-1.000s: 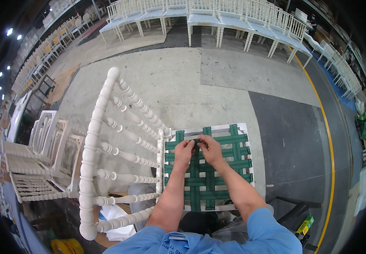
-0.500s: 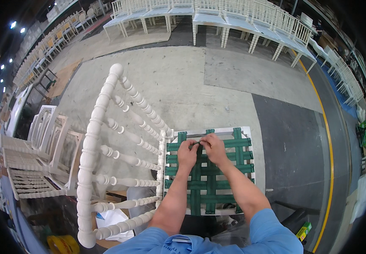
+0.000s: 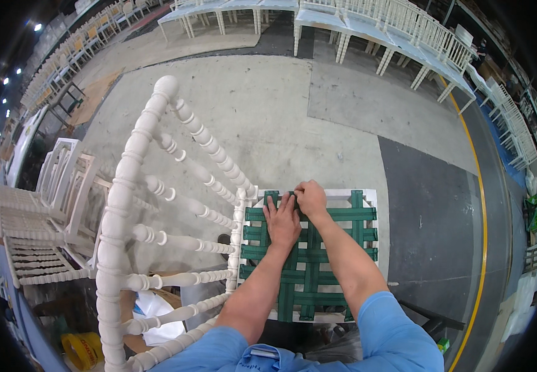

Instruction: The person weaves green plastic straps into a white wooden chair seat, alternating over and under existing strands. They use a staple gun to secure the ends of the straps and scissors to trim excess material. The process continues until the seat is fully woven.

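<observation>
Two bare hands are working at the far edge of a chair seat. The left hand (image 3: 282,222) is lying flat, fingers stretched out and close together, pressing down on the green webbing (image 3: 308,260) without gripping anything. The right hand (image 3: 310,198) is sitting just beside it, touching it, fingers curled tight and pinching at a strap end right on the seat's far rail; whether a tool is tucked in that fist, I cannot tell.

The webbing is running in a woven grid, green bands crossing over and under, stretched across the white seat frame (image 3: 367,197). The seat is lying directly below the camera, both forearms reaching over it from the lower edge, blue sleeves (image 3: 398,328) showing at the bottom.

To the left, the chair's white turned backrest (image 3: 125,204) is rising up, its bamboo-style spindles fanning out from the seat corner. Under it, near the lower left, a yellow roll-shaped package (image 3: 82,348) with red print is lying on the floor, and a crumpled white sheet (image 3: 153,310) is sitting just beside it.

Further left, unfinished white chair frames (image 3: 45,211) are stacking up. Along the top, rows of white chairs (image 3: 398,31) are lining the grey concrete floor (image 3: 318,124), and a yellow floor line (image 3: 488,204) is curving down the right.
</observation>
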Demonstrator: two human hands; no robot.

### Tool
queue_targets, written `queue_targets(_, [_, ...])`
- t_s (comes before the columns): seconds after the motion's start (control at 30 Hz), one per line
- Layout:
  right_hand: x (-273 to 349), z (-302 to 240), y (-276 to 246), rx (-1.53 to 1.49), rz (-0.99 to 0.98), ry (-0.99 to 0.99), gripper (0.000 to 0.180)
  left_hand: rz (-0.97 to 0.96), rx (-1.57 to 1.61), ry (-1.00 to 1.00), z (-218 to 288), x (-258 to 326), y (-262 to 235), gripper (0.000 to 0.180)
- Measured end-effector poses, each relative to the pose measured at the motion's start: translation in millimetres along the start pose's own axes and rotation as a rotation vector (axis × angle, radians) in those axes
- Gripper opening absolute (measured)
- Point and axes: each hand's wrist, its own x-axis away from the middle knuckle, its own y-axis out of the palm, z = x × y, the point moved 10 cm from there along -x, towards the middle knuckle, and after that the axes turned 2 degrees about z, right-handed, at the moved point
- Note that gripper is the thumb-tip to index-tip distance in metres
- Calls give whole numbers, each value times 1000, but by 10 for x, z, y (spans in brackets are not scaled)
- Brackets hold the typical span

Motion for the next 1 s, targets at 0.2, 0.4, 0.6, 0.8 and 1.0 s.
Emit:
queue_targets(0.2, [73,257,-431,-284,138,37,28,-71,-169,21,142,-5,171,54])
queue_targets(0.4, [1520,1200,-1840,-549,402,350,30,-53,-207,-34,-115,40,82,53])
queue_targets(0.6, [5224,2079,-3830,-140,806,860,17,21,-399,142,249,19,210,53])
queue_targets(0.8, [7644,1747,-4098,306,768,1371,29,-11,-548,112,230,66,194,52])
queue_targets(1.0, [7827,2190,-3238,91,494,1580,36,-51,-583,171,313,1,133,52])
